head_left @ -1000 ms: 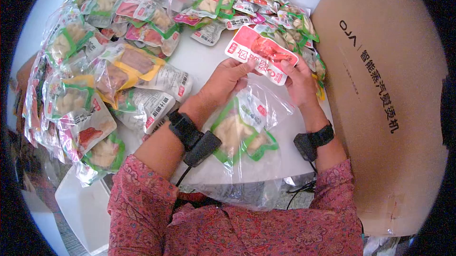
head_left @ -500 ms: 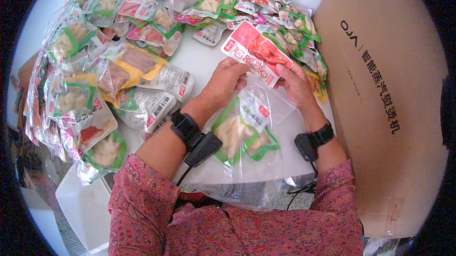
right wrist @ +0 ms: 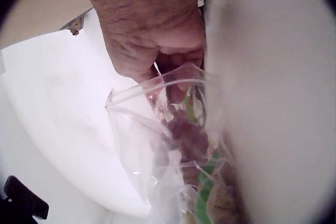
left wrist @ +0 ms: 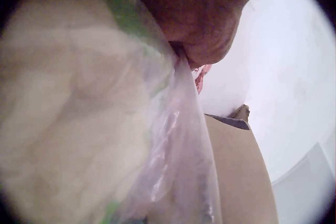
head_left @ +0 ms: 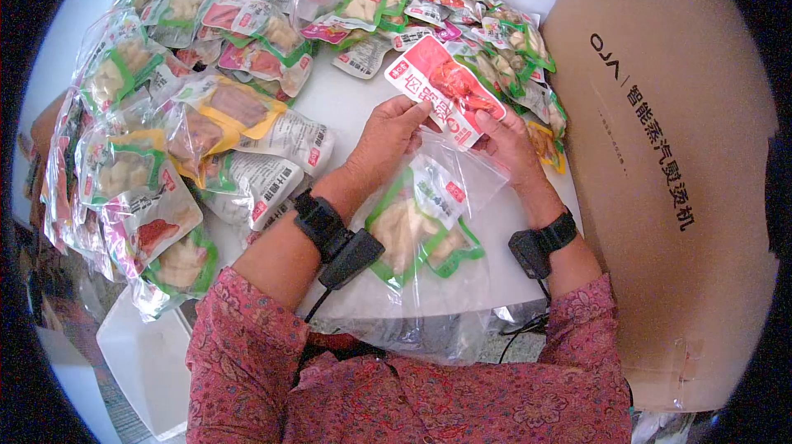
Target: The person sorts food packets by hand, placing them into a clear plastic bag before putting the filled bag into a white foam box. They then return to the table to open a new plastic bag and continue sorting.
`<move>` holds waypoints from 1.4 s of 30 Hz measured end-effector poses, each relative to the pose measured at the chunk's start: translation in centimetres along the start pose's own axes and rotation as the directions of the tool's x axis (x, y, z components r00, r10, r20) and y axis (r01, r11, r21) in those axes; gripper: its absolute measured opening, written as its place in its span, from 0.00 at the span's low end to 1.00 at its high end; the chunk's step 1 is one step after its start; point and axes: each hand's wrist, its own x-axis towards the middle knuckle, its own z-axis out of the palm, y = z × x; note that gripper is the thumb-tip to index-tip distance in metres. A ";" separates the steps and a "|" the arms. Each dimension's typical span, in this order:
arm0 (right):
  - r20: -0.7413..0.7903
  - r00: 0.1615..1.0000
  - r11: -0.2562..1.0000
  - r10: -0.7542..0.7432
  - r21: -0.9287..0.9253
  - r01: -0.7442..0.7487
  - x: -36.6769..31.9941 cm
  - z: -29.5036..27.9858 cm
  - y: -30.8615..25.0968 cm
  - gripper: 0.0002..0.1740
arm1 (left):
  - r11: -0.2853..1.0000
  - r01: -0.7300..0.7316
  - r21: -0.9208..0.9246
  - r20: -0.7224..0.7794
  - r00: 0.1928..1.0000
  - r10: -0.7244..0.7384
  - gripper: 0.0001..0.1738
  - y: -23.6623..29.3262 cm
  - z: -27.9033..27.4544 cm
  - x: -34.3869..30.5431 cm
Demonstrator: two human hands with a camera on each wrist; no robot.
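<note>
Between both hands, in the head view, a red-and-white food pouch (head_left: pixel 450 85) with a picture of reddish meat is held tilted. My left hand (head_left: pixel 389 137) pinches its lower left edge, and my right hand (head_left: pixel 511 145) grips its lower right corner, thumb on the front. Just below hangs a clear plastic bag (head_left: pixel 480 184), its rim right at the fingers of both hands. Inside the bag lie green-edged packets (head_left: pixel 403 234) of pale food. Close up in the left wrist view, the bag (left wrist: pixel 184 145) covers much of the scene. In the right wrist view, the right fingers are at the bag's rim (right wrist: pixel 157 87).
On the left, large clear bags (head_left: pixel 190 131) full of food packets are heaped. A loose pile of small packets (head_left: pixel 495 32) lies at the back right. A tall cardboard box (head_left: pixel 660 197) stands along the right side. A white bin (head_left: pixel 144 361) sits low at the left.
The pouch has tilted more steeply and shifted slightly left and up. My right hand has moved a little left with it; the left hand has barely moved, still at the pouch's edge.
</note>
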 end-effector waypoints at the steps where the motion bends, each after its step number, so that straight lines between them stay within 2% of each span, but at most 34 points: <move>1: 0.004 1.000 0.999 -0.022 -0.046 0.022 0.0 -0.1 -0.1 0.17 | 1.000 -0.001 -0.001 -0.001 1.000 0.001 0.09 0.0 0.0 0.0; 4: 0.018 0.998 0.991 -0.053 -0.126 0.055 -0.3 0.2 -0.5 0.17 | 0.999 -0.027 -0.044 -0.015 1.000 0.026 0.08 0.0 -0.1 0.1; 6: 0.029 0.999 0.992 -0.043 -0.119 0.046 -0.1 -0.2 -0.2 0.17 | 0.993 0.007 -0.114 -0.054 0.998 -0.013 0.07 -0.2 -0.2 0.3; 8: 0.039 0.999 0.993 -0.032 -0.111 0.036 0.0 -0.4 0.1 0.17 | 0.995 -0.012 -0.099 -0.049 0.999 0.007 0.07 -0.3 -0.2 0.5; 11: 0.011 1.000 1.000 -0.006 -0.028 0.006 -0.1 -0.1 0.0 0.18 | 0.997 -0.021 -0.079 -0.038 0.999 0.018 0.05 -0.1 -0.2 0.4; 16: 0.074 0.996 0.987 0.048 0.147 -0.059 -0.1 0.3 -0.2 0.19 | 0.997 -0.003 -0.082 -0.037 0.999 0.000 0.05 -0.2 -0.2 0.5; 22: 0.077 0.991 0.979 0.108 0.164 -0.119 -0.1 -0.1 -0.4 0.19 | 0.999 -0.003 -0.040 -0.039 0.999 0.001 0.05 -0.4 -0.1 0.5; 26: 0.091 0.992 0.976 0.083 0.193 -0.099 0.1 0.0 -0.3 0.19 | 0.999 0.012 -0.032 -0.023 1.000 -0.013 0.05 -0.2 -0.1 0.3; 28: 0.059 0.996 0.988 0.071 0.135 -0.078 0.2 -0.2 -0.2 0.19 | 1.000 0.027 -0.013 -0.018 0.999 -0.027 0.05 0.0 -0.2 0.2; 34: -0.035 0.999 0.993 0.014 0.116 -0.010 0.4 -0.6 -0.1 0.18 | 1.000 -0.005 -0.004 0.024 1.000 0.005 0.06 0.0 -0.1 0.3; 36: -0.039 0.999 0.993 0.009 0.114 -0.005 0.4 -0.6 -0.2 0.17 | 0.996 0.060 0.063 0.043 0.997 -0.062 0.07 0.1 -0.1 0.2; 42: -0.057 0.998 0.996 0.006 0.093 0.000 0.4 -0.6 -0.2 0.17 | 1.000 0.018 -0.006 0.037 0.999 -0.018 0.08 0.0 0.0 0.1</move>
